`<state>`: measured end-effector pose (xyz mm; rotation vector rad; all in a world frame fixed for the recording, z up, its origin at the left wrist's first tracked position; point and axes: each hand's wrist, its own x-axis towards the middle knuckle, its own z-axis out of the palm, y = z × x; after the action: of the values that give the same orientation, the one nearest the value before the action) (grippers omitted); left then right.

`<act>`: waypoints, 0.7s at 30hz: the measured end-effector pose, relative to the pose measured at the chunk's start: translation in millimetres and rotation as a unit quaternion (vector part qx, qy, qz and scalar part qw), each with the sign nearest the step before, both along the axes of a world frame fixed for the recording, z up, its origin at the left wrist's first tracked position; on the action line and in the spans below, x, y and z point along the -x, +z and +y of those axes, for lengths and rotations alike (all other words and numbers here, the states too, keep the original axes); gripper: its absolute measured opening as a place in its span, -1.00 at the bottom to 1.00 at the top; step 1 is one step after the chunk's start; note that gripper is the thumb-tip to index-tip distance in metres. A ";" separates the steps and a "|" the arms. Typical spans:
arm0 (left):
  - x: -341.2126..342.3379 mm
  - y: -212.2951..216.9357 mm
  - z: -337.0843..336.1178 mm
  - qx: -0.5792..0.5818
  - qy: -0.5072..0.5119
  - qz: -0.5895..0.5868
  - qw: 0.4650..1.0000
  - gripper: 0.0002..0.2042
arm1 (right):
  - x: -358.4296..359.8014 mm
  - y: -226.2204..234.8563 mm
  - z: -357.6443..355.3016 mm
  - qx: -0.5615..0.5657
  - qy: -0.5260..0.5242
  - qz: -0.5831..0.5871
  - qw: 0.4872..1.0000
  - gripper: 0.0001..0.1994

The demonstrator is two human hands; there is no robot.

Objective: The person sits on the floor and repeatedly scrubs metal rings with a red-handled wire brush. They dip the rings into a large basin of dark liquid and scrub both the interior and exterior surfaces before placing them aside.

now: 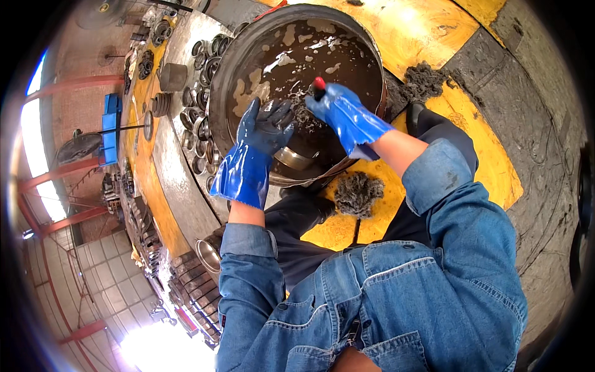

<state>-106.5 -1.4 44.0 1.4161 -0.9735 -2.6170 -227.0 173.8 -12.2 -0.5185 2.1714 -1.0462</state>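
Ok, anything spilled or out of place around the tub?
Possibly: a dark, tangled clump lies on the yellow panel, and a larger clump sits right of the tub. They look like stray scrap, unless kept there deliberately.

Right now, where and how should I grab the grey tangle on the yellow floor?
Probably around its middle, from above: the grey tangle is a loose, rounded clump with no visible handle, so cup both sides. The yellow floor backs it below and the tub stands just beyond, leaving the top open.
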 end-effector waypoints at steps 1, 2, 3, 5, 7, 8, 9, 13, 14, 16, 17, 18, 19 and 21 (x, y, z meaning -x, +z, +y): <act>-2.1 -1.9 -4.7 -0.011 -0.008 0.017 1.000 -0.38 | -7.1 -9.9 0.2 -0.018 -0.007 0.006 1.000 -0.55; -1.5 -3.8 -9.7 -0.041 -0.032 0.045 0.998 -0.32 | -11.9 -19.3 0.2 -0.036 -0.015 0.012 0.999 -0.55; -2.3 -4.3 -10.4 -0.035 -0.029 0.046 0.998 -0.32 | -11.1 -17.1 0.0 -0.044 0.025 0.055 0.997 -0.52; -2.8 -5.3 -10.7 -0.021 -0.024 0.047 0.998 -0.31 | 3.7 -12.5 5.0 -0.128 0.073 -0.008 0.989 -0.49; 0.4 -7.0 -10.2 -0.010 -0.023 0.049 0.999 -0.30 | 8.0 -5.9 14.9 0.022 -0.055 -0.060 0.996 -0.46; 2.0 -8.5 -10.3 -0.004 -0.021 0.050 0.999 -0.30 | 13.2 2.0 21.2 0.085 -0.080 -0.096 0.989 -0.43; 1.5 -9.6 -11.6 0.003 -0.018 0.037 0.999 -0.28 | 12.8 32.6 34.3 0.143 -0.086 -0.138 0.976 -0.43; 17.4 -6.3 -2.8 0.017 -0.024 0.002 1.000 -0.25 | 24.6 20.7 31.1 0.436 -0.122 -0.371 0.811 -0.65; 16.1 -7.1 -2.9 0.019 -0.017 -0.004 1.000 -0.25 | 21.1 14.2 18.8 0.458 -0.164 -0.418 0.767 -0.66; 21.4 -9.8 2.9 0.020 -0.013 -0.008 1.000 -0.25 | 23.6 2.9 -10.0 0.463 -0.241 -0.520 0.676 -0.71; 20.6 -9.9 4.9 0.023 -0.007 -0.007 1.000 -0.25 | 32.9 7.9 -23.9 0.372 -0.271 -0.580 0.672 -0.73; 20.1 -11.0 7.0 0.024 -0.003 -0.008 1.000 -0.25 | 32.8 13.8 -21.3 0.368 -0.244 -0.616 0.652 -0.74; 19.2 -12.1 9.3 0.024 0.000 -0.009 1.000 -0.25 | 31.8 22.1 -17.3 0.363 -0.216 -0.650 0.631 -0.76; 11.6 -13.0 12.4 0.021 0.009 -0.011 1.000 -0.25 | 20.7 12.4 -31.3 0.356 -0.229 -0.659 0.622 -0.79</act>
<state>-118.1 11.0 31.0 1.4407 -1.0073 -2.5579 -247.6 142.5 0.2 0.4938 0.4686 -1.7485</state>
